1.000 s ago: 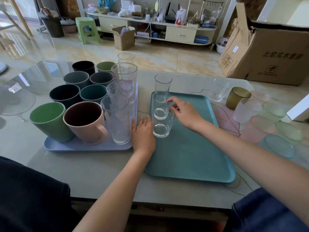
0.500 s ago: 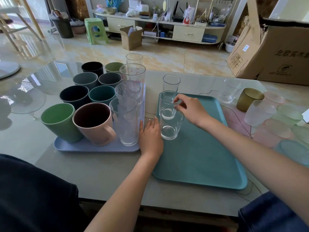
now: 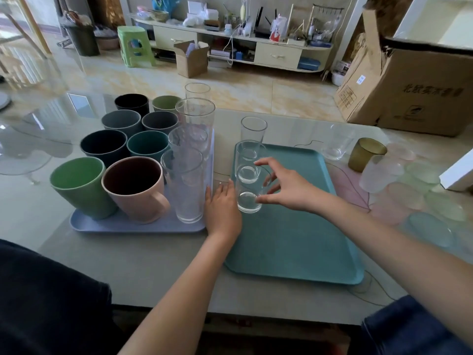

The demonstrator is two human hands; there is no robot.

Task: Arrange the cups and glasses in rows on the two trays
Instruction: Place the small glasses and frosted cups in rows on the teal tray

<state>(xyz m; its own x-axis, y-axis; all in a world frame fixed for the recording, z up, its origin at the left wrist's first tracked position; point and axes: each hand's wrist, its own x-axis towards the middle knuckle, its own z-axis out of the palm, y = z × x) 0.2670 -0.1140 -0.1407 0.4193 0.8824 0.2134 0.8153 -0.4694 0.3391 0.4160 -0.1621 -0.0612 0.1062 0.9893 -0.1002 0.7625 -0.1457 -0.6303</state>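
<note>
The right hand (image 3: 286, 190) sat at frame centre, thumb and fingers curled round the nearest clear glass (image 3: 249, 192), gripping it at the sides. That glass stood upright on the teal tray (image 3: 294, 239), at the tray's left edge, w/ a second clear glass (image 3: 247, 156) directly behind it and a third (image 3: 253, 130) beyond, approx. in one row. The left hand (image 3: 222, 208) lay flat, fingers straight, holding nothing, resting between the teal tray and the lilac tray (image 3: 128, 224). The lilac tray, left of centre, carried coloured mugs (image 3: 135, 188) in 2 rows plus a row of tall clear glasses (image 3: 184, 185). Frosted cups (image 3: 378, 172) and an amber cup (image 3: 366, 153) stood on the table at right, off both trays.
</note>
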